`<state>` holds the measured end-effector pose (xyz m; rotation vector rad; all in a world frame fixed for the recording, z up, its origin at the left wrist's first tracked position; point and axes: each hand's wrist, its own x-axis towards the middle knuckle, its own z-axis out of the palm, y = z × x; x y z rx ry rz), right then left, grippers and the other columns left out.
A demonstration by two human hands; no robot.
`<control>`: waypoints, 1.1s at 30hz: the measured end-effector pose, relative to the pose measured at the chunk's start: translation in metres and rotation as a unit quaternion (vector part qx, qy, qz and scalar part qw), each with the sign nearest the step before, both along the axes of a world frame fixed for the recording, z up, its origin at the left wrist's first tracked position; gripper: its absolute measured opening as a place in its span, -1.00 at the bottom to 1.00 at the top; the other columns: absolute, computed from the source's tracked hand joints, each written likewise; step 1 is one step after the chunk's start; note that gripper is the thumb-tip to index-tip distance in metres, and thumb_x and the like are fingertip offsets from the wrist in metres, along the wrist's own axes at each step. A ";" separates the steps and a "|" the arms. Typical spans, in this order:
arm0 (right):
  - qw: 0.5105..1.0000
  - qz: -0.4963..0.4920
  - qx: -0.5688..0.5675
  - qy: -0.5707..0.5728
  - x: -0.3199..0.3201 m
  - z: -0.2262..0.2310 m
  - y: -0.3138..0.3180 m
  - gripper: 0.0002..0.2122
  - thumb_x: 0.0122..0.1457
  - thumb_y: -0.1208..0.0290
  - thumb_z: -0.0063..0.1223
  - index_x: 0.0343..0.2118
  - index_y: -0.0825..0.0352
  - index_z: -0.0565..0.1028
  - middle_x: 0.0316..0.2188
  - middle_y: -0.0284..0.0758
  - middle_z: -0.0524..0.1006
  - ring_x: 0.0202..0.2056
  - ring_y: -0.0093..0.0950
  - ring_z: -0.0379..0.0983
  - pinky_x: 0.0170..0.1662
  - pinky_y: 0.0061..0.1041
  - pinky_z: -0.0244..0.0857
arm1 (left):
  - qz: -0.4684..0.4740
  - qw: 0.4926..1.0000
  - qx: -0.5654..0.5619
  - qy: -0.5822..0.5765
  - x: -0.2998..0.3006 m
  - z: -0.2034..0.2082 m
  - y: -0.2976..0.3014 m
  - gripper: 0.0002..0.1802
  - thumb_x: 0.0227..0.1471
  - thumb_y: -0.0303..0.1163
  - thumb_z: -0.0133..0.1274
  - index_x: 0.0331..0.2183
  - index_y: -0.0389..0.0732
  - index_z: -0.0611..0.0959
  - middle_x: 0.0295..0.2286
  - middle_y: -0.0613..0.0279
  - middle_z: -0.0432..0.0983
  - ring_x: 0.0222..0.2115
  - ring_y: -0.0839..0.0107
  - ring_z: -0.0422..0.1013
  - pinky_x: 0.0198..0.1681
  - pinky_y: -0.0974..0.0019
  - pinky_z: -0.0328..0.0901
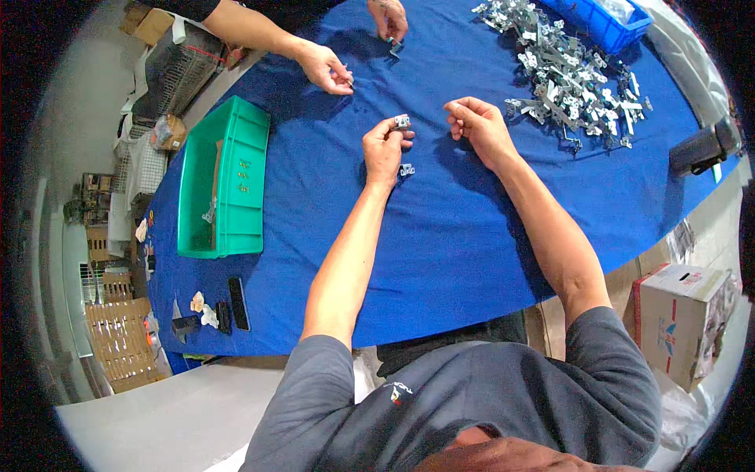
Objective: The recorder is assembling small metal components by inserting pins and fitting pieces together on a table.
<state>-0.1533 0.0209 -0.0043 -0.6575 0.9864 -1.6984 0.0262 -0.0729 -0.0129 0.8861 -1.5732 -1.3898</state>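
Observation:
My left hand [382,157] is closed around a small silvery metal bracket [402,123], which sticks up between the thumb and fingertips. A second small metal piece [406,170] shows beside the heel of this hand; whether it lies on the cloth or hangs from the hand, I cannot tell. To the right, apart from the left hand, my right hand [481,132] hovers over the blue cloth [440,236] with thumb and forefinger pinched together. What is between those fingertips, if anything, is too small to make out.
Many similar metal brackets [570,79] lie heaped at the far right, beside a blue bin [609,23]. A green crate [244,228] stands at left, near a black phone [238,304]. Across the table, a co-worker's hands [326,69] handle small parts. A dark device [704,148] sits at the right edge.

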 end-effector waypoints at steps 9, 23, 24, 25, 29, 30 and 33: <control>0.996 -0.013 0.012 0.088 0.008 -0.002 0.002 -0.86 0.18 0.39 0.10 -0.36 0.38 0.50 -0.59 -0.42 0.47 -0.60 -0.66 0.33 -0.51 -0.66 0.20 | -0.028 0.999 -0.016 -0.030 0.017 -0.004 -0.007 -0.55 0.01 -0.69 -0.15 -0.01 -0.33 0.52 -0.28 0.13 0.55 -0.38 0.43 0.52 -0.40 0.44 0.46; 0.599 -0.156 0.022 0.785 -0.036 0.019 -0.198 -0.77 0.04 0.28 0.13 -0.24 0.24 0.53 -0.25 -0.09 0.51 -0.19 -0.06 0.43 -0.12 -0.13 0.32 | 0.041 0.980 0.106 0.163 0.025 -0.005 -0.002 -0.65 0.02 -0.67 -0.13 -0.13 -0.36 0.58 -0.36 0.11 0.58 -0.45 0.45 0.51 -0.45 0.47 0.42; 0.584 -0.145 0.048 0.797 -0.037 0.016 -0.211 -0.75 0.05 0.25 0.08 -0.23 0.23 0.52 -0.22 -0.08 0.50 -0.14 -0.06 0.43 -0.06 -0.13 0.32 | 0.039 0.979 0.110 0.168 0.028 -0.003 -0.001 -0.64 0.02 -0.67 -0.13 -0.12 -0.35 0.58 -0.37 0.12 0.58 -0.45 0.46 0.51 -0.45 0.47 0.42; 0.577 -0.103 0.073 0.807 -0.039 0.014 -0.221 -0.75 0.05 0.25 0.05 -0.23 0.24 0.52 -0.22 -0.08 0.51 -0.13 -0.05 0.42 -0.06 -0.13 0.32 | 0.037 0.980 0.108 0.164 0.028 -0.001 0.000 -0.64 0.03 -0.66 -0.14 -0.12 -0.35 0.58 -0.37 0.14 0.58 -0.45 0.47 0.51 -0.45 0.48 0.41; 0.524 -0.076 0.055 0.847 -0.053 -0.014 -0.232 -0.82 0.04 0.35 0.01 -0.32 0.30 0.49 -0.29 -0.10 0.51 -0.16 -0.08 0.43 -0.08 -0.17 0.33 | 0.043 0.977 0.118 0.173 0.027 0.000 0.003 -0.66 0.05 -0.64 -0.15 -0.13 -0.33 0.59 -0.38 0.15 0.58 -0.45 0.48 0.50 -0.45 0.48 0.40; 0.508 -0.139 0.024 0.850 -0.054 -0.019 -0.229 -0.87 0.01 0.40 0.04 -0.39 0.32 0.47 -0.34 -0.12 0.50 -0.21 -0.10 0.45 -0.14 -0.20 0.36 | 0.045 0.977 0.119 0.172 0.028 0.000 0.002 -0.66 0.05 -0.64 -0.15 -0.13 -0.33 0.59 -0.38 0.14 0.58 -0.45 0.48 0.50 -0.46 0.48 0.41; 0.497 -0.092 0.124 0.854 -0.073 -0.010 -0.213 -0.84 -0.05 0.41 0.04 -0.38 0.33 0.48 -0.31 -0.09 0.53 -0.16 -0.09 0.43 -0.09 -0.19 0.35 | 0.054 0.974 0.123 0.181 0.025 0.003 0.002 -0.66 0.04 -0.66 -0.15 -0.15 -0.32 0.60 -0.39 0.14 0.58 -0.47 0.49 0.50 -0.48 0.48 0.41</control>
